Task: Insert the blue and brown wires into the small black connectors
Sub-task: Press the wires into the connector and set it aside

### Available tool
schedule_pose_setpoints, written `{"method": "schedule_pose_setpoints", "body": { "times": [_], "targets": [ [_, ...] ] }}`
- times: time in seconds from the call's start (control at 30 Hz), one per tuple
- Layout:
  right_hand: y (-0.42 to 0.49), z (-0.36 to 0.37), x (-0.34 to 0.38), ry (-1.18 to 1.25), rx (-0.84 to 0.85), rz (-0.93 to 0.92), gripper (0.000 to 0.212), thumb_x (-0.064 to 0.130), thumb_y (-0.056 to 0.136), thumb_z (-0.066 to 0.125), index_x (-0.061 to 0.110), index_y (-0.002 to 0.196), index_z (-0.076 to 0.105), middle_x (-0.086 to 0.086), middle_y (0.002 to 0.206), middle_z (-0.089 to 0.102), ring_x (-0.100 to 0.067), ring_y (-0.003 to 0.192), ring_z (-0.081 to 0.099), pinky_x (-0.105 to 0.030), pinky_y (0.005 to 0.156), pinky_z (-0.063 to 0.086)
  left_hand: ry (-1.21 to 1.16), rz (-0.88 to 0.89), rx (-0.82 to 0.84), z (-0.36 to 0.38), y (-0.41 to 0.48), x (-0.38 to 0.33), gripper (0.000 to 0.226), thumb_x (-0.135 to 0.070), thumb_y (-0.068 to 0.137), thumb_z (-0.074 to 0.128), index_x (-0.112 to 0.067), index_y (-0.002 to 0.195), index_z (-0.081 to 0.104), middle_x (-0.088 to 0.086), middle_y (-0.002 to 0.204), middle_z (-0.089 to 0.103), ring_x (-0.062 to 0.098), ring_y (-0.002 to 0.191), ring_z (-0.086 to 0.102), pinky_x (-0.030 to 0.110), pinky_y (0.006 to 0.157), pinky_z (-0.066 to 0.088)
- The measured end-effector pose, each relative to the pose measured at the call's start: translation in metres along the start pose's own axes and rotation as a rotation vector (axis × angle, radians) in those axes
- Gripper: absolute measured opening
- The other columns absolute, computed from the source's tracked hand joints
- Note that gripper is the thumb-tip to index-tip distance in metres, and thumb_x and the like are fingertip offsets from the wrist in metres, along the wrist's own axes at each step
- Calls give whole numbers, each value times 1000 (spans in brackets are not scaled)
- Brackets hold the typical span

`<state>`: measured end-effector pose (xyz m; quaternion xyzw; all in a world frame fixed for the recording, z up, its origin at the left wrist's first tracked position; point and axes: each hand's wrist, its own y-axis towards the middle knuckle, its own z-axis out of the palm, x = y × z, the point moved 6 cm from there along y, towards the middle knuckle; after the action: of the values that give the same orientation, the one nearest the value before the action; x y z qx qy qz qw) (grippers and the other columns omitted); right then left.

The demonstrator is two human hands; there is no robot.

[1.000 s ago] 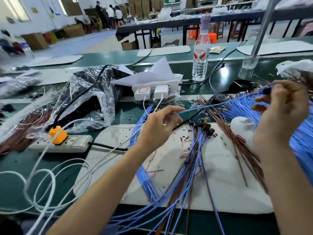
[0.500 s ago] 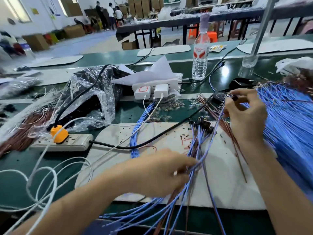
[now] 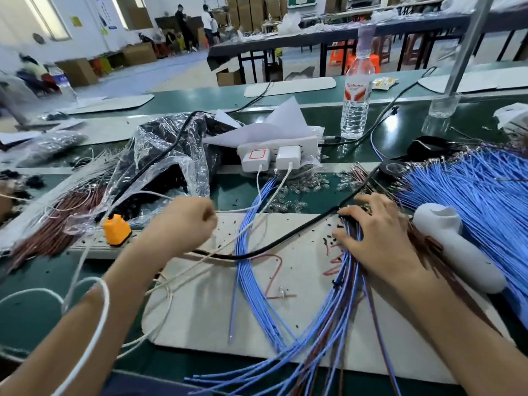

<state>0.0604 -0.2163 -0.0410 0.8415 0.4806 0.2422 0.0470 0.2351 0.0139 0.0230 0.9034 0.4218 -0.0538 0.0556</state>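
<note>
My right hand lies with fingers spread on a bundle of blue and brown wires whose far ends carry small black connectors. My left hand is curled into a fist near the edge of a clear plastic bag with dark parts inside; nothing shows in its fingers. Loose blue wires fan out at the right, with brown wires beside them. Another blue bundle crosses the white mat.
A white handheld device lies on the right wires. A power strip with an orange plug, white chargers, a black cable and white cable loops crowd the left. A water bottle stands behind. More brown wires lie far left.
My left hand has moved up and left from the front wires towards the plastic bag. My right hand has dropped from the blue wire pile onto the connector bundle.
</note>
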Motion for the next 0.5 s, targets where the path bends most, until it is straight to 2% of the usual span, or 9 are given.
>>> {"method": "schedule_pose_setpoints", "body": {
  "times": [0.1, 0.17, 0.27, 0.3, 0.37, 0.43, 0.5],
  "targets": [
    [-3, 5, 4, 4, 1, -22, 36, 36, 87, 65, 21, 119, 63, -8, 140, 39, -20, 136, 17, -34, 108, 13, -72, -141, -98, -19, 10, 44, 22, -15, 88, 57, -18, 69, 66, 6, 70, 63, 24, 69, 55, 29, 55, 36],
    [-4, 6, 6, -4, -18, -32, 34, 35, 86, 66, 21, 117, 64, -8, 143, 38, -17, 135, 13, -29, 106, 8, -7, -190, -42, -21, 22, 64, 23, -9, 85, 53, -16, 80, 74, 8, 88, 70, 25, 80, 60, 30, 68, 48],
    [-4, 10, 5, -27, 30, -1, 34, 37, 87, 65, 24, 119, 63, -6, 147, 34, -16, 139, 8, -36, 112, 7, 117, -251, 34, -11, 40, 79, 30, -11, 90, 50, -18, 112, 68, 12, 119, 65, 27, 105, 57, 31, 90, 45],
    [-4, 11, 4, -21, 52, 18, 35, 38, 87, 64, 25, 120, 62, -5, 149, 32, -17, 141, 7, -40, 114, 9, 159, -262, 53, -6, 47, 80, 30, -14, 93, 50, -18, 119, 64, 13, 121, 63, 28, 109, 56, 32, 90, 45],
    [-4, 8, 7, -4, 37, 21, 45, 39, 87, 63, 25, 129, 57, -4, 155, 23, -20, 145, 1, -46, 118, 9, 198, -287, 142, 6, 57, 80, 27, -15, 95, 49, -11, 119, 61, 14, 113, 64, 28, 101, 59, 31, 81, 47],
    [-5, -13, 16, 29, -165, -49, 67, 43, 86, 64, 22, 145, 40, -8, 159, 9, -20, 146, -8, -49, 118, 2, 182, -293, 228, 16, 65, 78, 21, -11, 94, 53, -3, 110, 64, 10, 98, 63, 25, 88, 57, 29, 72, 44],
    [-13, -54, 19, 94, -571, -115, 78, 43, 90, 60, 21, 152, 17, -15, 157, 3, -16, 146, -12, -46, 118, -3, 129, -305, 242, 18, 69, 78, 9, -10, 89, 61, -5, 93, 68, 8, 80, 62, 23, 77, 56, 27, 66, 43]
  ]
}}
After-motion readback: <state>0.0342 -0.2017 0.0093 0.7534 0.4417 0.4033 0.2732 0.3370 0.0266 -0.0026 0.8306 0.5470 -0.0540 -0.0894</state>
